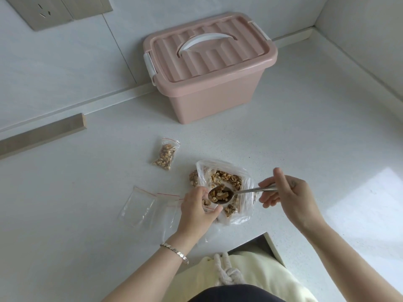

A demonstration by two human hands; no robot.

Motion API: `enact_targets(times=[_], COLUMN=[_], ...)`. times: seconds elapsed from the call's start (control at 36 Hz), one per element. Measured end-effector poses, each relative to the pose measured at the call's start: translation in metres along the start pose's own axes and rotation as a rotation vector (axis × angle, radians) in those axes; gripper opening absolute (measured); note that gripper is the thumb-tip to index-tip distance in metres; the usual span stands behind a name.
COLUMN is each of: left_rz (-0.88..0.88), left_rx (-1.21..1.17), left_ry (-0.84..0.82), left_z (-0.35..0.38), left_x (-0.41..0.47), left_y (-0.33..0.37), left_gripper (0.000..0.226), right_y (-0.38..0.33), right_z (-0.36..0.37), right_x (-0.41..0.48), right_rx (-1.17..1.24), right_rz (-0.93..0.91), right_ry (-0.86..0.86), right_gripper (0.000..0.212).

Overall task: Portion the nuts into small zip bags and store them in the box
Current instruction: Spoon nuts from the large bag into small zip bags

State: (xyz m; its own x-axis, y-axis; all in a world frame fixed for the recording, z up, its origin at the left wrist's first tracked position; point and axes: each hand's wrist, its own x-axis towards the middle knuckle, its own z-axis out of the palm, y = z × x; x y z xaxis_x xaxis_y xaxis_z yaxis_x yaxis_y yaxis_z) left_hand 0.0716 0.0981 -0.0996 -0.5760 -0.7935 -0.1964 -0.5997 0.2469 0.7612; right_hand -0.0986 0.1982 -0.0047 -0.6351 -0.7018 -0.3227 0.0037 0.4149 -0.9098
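A large clear bag of walnut pieces [226, 178] lies open on the white counter. My right hand [285, 195] grips a metal spoon [220, 195] heaped with walnuts, its bowl over the mouth of a small zip bag [207, 206]. My left hand [196, 211] holds that small bag open; a few nuts show inside it. One filled small zip bag [166, 155] lies further back on the left. Empty zip bags with red strips [139, 207] lie flat left of my left hand. The pink storage box [209, 68] stands at the back with its lid shut.
The counter [305, 138] meets walls at the back and right. A wooden strip [41, 134] runs along the back left edge. A wall socket [43, 13] is at the top left. The counter's front edge has a cut-out near my body [268, 243].
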Motion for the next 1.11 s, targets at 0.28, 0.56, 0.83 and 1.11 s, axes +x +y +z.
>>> enact_targets(times=[0.28, 0.56, 0.83, 1.11], left_rz=[-0.044, -0.004, -0.085, -0.352], left_rx=[-0.08, -0.06, -0.28, -0.034], left_ry=[-0.009, -0.033, 0.228, 0.378], left_z=[0.0, 0.0, -0.021, -0.076], left_x=[0.0, -0.002, -0.003, 0.079], left_y=[-0.002, -0.004, 0.006, -0.022], left_gripper=[0.035, 0.032, 0.029, 0.04], right_y=[-0.016, -0.006, -0.023, -0.011], right_z=[0.016, 0.03, 0.006, -0.001], right_x=[-0.012, -0.016, -0.017, -0.014], right_rx=[-0.487, -0.471, -0.057, -0.109], right_rz=[-0.451, -0.41, -0.393, -0.221], right_ry=[-0.048, -0.11, 0.121, 0.167], right_gripper=[0.055, 0.078, 0.047, 0.046])
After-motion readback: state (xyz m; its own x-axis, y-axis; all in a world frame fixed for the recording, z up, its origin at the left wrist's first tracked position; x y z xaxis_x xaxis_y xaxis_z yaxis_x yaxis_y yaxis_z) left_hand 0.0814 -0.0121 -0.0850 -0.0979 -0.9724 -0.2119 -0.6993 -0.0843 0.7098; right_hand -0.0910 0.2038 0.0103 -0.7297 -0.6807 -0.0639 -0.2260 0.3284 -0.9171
